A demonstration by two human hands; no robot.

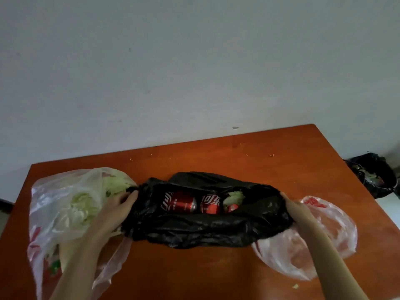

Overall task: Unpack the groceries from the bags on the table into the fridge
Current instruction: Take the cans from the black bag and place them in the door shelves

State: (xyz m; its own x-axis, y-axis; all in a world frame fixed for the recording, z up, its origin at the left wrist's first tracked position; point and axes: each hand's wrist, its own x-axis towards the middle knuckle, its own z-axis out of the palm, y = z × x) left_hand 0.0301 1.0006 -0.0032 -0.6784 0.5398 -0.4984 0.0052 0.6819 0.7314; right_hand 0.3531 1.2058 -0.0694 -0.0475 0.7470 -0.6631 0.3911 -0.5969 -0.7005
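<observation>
A black plastic bag (205,230) lies in the middle of the orange-brown table (238,152), its mouth stretched wide. My left hand (116,211) grips its left edge and my right hand (296,211) grips its right edge. Inside I see red cola cans (184,202) lying on their sides and a bit of green vegetable (234,197). To the left, a clear plastic bag (49,202) holds a pale green cabbage (80,206). A flat clear bag with red print (333,226) lies to the right, partly under my right forearm.
A white wall (194,72) stands right behind the table. A black bin bag (374,176) sits on the floor past the table's right edge. Small green scraps (295,286) dot the tabletop.
</observation>
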